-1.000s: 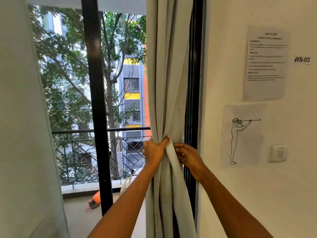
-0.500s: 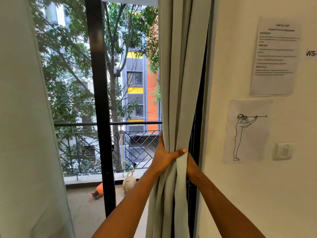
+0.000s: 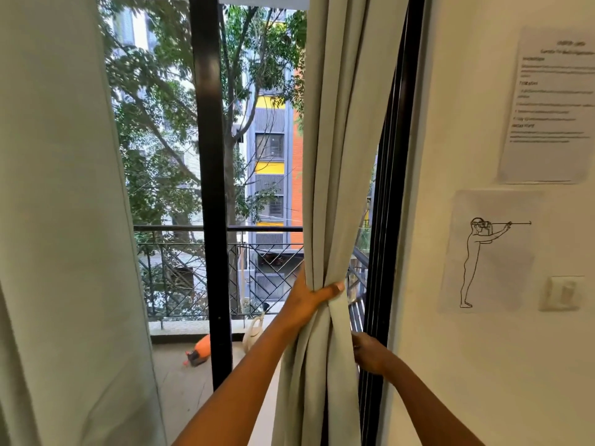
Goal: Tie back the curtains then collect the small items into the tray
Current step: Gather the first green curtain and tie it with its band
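we have the pale grey-green fabric curtain (image 3: 335,156) on the right side of the window bunched into a narrow column, hanging just beside the black metal door frame (image 3: 383,194) and the cream wall (image 3: 467,365). our left hand (image 3: 310,296) wraps the gathered folds at about waist height of the drop, thumb across the front and fingers hidden behind the cloth, so it is clearly clenched round the bundle. our right hand (image 3: 367,352) sits lower, at the curtain's right edge next to the frame; its fingers curl toward the fabric, but whether they pinch a fold or a tie we cannot tell, since the cloth covers them.

the fabric looks soft, light and limp, with loose pleats that will slide out of a slack hold, so we judge the best hold is right where the left hand already cinches it, squeezing all the folds together. no tie-back cord is visible, so the tying is not yet done. a second curtain of the same pale cloth (image 3: 64,220) hangs loose at the left of the window. no tray or small items are in view.
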